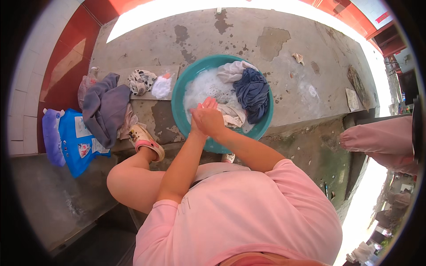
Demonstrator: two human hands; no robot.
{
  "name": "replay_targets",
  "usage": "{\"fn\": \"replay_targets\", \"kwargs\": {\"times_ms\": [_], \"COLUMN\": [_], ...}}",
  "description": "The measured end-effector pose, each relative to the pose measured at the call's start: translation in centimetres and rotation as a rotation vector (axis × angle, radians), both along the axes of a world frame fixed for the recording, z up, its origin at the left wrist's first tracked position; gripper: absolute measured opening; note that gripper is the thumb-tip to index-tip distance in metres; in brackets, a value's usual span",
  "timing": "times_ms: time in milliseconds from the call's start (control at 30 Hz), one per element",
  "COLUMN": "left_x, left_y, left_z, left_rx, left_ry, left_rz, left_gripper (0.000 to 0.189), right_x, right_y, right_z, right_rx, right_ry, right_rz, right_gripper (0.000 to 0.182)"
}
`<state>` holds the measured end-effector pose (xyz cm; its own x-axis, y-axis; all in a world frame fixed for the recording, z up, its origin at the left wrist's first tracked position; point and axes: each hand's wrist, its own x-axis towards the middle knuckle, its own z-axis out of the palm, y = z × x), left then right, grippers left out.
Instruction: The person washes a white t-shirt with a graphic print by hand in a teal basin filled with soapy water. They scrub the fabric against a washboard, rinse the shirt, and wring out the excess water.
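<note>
A teal plastic basin (177,96) of sudsy water (203,81) stands before me. My left hand (194,120) and my right hand (213,118) are pressed together above its near left part, so which hand is which is hard to tell, as is whether anything lies between the palms. Just beyond and right of them, a cream wet cloth (234,116) lies in the suds. Dark blue wet fabric (252,89) is bunched against the basin's right side, and a whitish cloth (233,70) rests at its far edge.
Left of the basin, a board (171,74) holds a patterned cloth (141,81) and white powder (162,87). A grey-purple garment (108,106), a blue detergent bag (75,146) and a purple pouch (53,136) lie farther left. My clog (146,141) is beside them. A concrete step edge (299,123) runs rightward.
</note>
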<state>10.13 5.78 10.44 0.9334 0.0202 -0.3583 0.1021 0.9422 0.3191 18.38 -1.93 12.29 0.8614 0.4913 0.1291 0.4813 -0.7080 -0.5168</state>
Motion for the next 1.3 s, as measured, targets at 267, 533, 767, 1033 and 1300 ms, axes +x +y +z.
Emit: {"fn": "replay_targets", "kwargs": {"times_ms": [267, 533, 767, 1033, 1300], "left_x": [-0.4, 0.0, 1.5, 4.0, 4.6], "left_y": [1.1, 6.3, 6.6, 4.1, 0.9], "left_z": [-2.1, -4.4, -4.1, -1.8, 0.6], "left_rx": [-0.176, 0.052, -0.012, 0.148, 0.042], "left_ry": [0.072, 0.216, 0.195, 0.16, 0.078], "left_rz": [-0.113, 0.003, 0.1, 0.069, -0.037], "left_gripper": [0.051, 0.049, 0.048, 0.05, 0.052], "right_x": [6.1, 10.6, 3.8, -0.5, 3.2], "right_y": [-1.4, -3.4, 2.3, 2.4, 1.8], "right_z": [-11.7, -26.3, -10.4, -0.6, -0.7], "right_rx": [0.005, 0.507, 0.782, 0.54, 0.146], "right_ry": [0.461, 0.871, 1.199, 0.333, 0.013], "right_rz": [0.201, -0.614, -0.025, 0.159, -0.075], "right_gripper": [0.028, 0.022, 0.03, 0.025, 0.051]}}
